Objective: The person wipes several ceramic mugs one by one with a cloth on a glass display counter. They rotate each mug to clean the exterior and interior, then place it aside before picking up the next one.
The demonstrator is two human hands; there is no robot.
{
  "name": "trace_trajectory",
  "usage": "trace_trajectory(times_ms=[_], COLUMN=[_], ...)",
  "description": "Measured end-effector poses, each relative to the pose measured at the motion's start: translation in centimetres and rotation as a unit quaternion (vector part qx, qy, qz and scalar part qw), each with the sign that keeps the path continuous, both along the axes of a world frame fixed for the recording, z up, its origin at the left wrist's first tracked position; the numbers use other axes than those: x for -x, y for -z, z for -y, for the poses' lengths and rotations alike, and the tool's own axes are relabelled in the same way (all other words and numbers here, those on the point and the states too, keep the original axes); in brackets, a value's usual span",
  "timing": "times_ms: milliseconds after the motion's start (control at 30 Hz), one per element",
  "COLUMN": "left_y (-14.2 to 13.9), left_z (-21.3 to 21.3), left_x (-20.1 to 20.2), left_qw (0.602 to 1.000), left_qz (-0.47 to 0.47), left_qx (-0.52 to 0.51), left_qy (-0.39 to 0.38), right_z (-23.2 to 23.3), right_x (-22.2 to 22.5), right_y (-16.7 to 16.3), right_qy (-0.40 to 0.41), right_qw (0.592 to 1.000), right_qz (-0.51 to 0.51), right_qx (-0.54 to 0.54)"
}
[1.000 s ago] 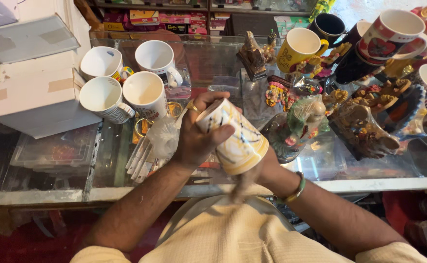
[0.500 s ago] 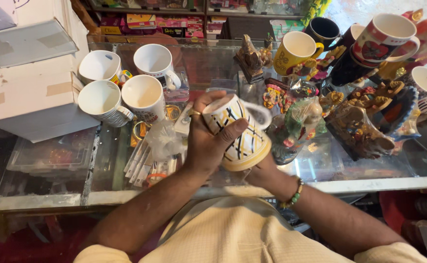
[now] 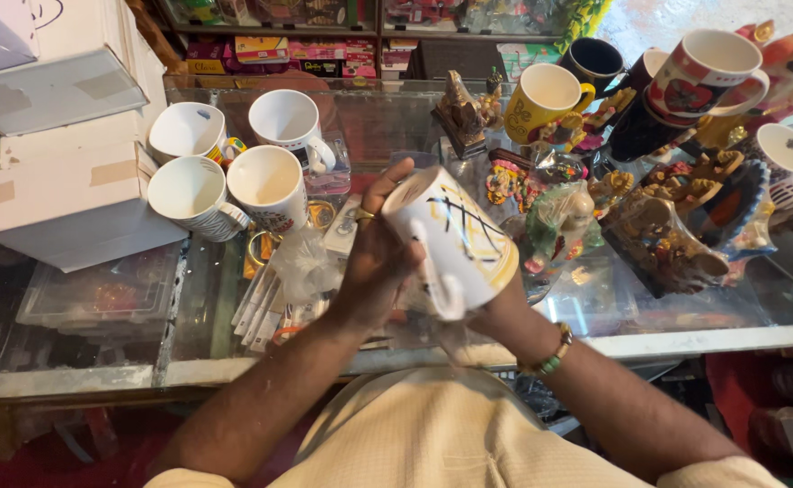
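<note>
Your left hand point(image 3: 374, 262) and right hand point(image 3: 496, 312) both clasp the white ceramic mug with yellow-black pattern point(image 3: 460, 239) (tilted, handle toward you), above the glass tabletop point(image 3: 686, 339); four white mugs point(image 3: 234, 163) sit left of it.

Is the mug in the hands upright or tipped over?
Tipped: the printed mug lies slanted between left hand and right hand, handle toward the wearer.

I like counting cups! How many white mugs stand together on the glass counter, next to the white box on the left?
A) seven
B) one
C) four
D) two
C: four white mugs stand in a cluster, two behind and two in front, beside the white box on the glass counter, apart from the mug held in the hands.
</note>
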State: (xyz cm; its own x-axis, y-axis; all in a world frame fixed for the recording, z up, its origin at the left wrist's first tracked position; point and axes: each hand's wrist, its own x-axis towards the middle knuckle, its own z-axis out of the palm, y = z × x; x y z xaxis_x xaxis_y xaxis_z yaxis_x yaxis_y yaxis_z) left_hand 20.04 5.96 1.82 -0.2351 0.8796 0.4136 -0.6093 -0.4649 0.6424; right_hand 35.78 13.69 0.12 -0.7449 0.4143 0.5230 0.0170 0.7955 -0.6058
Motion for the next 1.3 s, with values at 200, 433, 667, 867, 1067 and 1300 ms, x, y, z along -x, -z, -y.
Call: trace_trajectory(times_ms=[200, 433, 667, 867, 1067, 1300], left_y=[-0.2, -0.1, 2.0, 4.7, 5.1, 3.9], left_z=[-0.6, -0.2, -3.6, -3.5, -4.1, -1.8], left_x=[-0.7, 1.7, 4.0, 3.3, 3.0, 1.5], left_qw=[0.982, 0.975, 0.959, 0.932, 0.901, 0.964], left_qz=[0.078, -0.004, 0.268, 0.330, 0.362, 0.233], left_qx=[0.165, -0.099, -0.027, 0.058, 0.234, 0.117], left_qy=[-0.045, 0.197, 0.092, 0.138, 0.048, 0.052], right_z=[-1.2, -0.3, 2.6, 0.6, 1.5, 2.5], right_x=[1.0, 0.5, -2.4, -2.1, -1.8, -0.5], right_y=[3.4, 3.4, 1.0, -1.8, -3.4, -4.7], right_qy=[-0.023, -0.175, -0.389, -0.104, 0.169, 0.049], right_qw=[0.940, 0.758, 0.646, 0.886, 0.983, 0.995], right_qz=[-0.072, -0.110, -0.124, -0.223, -0.066, 0.047], right_qx=[0.334, 0.619, 0.645, 0.392, 0.023, -0.077])
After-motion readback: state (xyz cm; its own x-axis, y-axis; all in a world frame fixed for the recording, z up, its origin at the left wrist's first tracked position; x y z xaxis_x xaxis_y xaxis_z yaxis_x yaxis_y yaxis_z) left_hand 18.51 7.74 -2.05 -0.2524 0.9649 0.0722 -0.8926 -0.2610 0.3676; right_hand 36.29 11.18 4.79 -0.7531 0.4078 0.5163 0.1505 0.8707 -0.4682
